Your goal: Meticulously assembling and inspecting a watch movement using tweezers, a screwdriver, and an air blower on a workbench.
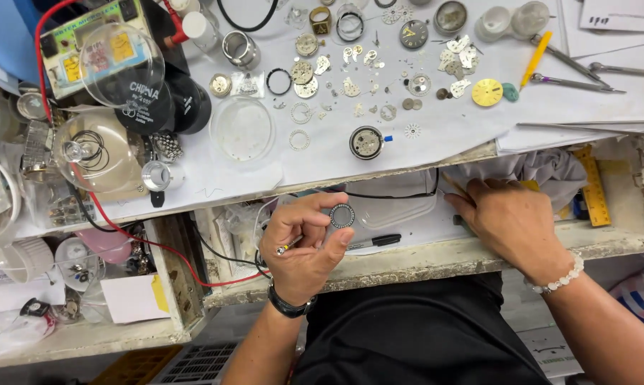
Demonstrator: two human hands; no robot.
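The left hand (304,246) pinches a small round watch ring (342,215) between thumb and fingertips, while the right hand (511,221) reaches into the open drawer (436,253), fingers curled and hidden.

Well up and to the left of the left hand's fingers (315,214), at the worktop's (436,128) far left corner, a small boxy device (76,50) is lying with a pale green label on top, bearing yellow patches and dark knobs. Just right of it, still far left of the fingers, a black round container (154,107) is showing white lettering on its side. Down to the left of the fingers, a white card with a yellow sticky label (133,298) is lying in the lower tray. No screens are showing.
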